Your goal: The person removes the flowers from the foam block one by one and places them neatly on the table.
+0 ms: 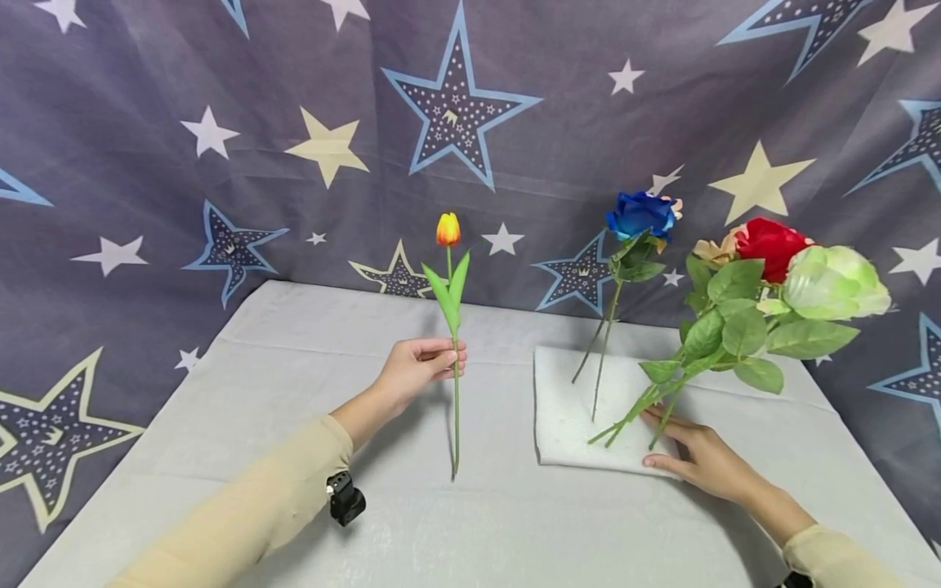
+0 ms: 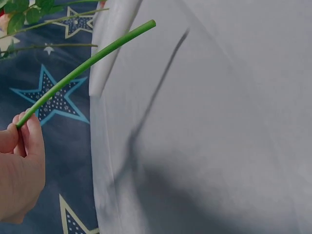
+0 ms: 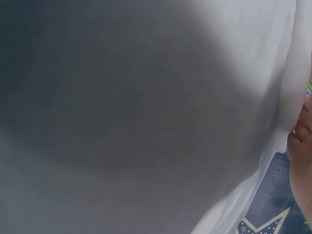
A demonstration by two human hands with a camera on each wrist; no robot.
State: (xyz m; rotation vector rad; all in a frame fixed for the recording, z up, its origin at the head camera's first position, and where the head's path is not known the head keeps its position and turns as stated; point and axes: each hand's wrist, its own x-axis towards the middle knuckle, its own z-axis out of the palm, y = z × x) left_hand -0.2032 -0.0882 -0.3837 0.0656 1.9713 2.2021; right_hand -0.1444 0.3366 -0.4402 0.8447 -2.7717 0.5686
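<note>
Near the middle of the head view, my left hand (image 1: 422, 369) pinches the thin green stem of an artificial tulip (image 1: 448, 298). The tulip stands nearly upright, its orange-yellow bloom at the top and its stem's lower end pointing down over the table. In the left wrist view the bare stem (image 2: 87, 65) slants out past the fingertips. My right hand (image 1: 702, 457) rests against the right side of a white foam block (image 1: 562, 433), thumb and fingers spread along it. Several flower stems stand in or over the block, partly in front of the right fingers.
A blue rose (image 1: 641, 216) leans at the back of the block. Toward the right are a red rose (image 1: 772, 245) and a pale green flower (image 1: 836, 283) with broad leaves. The grey-white cloth-covered table (image 1: 294, 343) meets a star-patterned curtain (image 1: 515, 139) behind.
</note>
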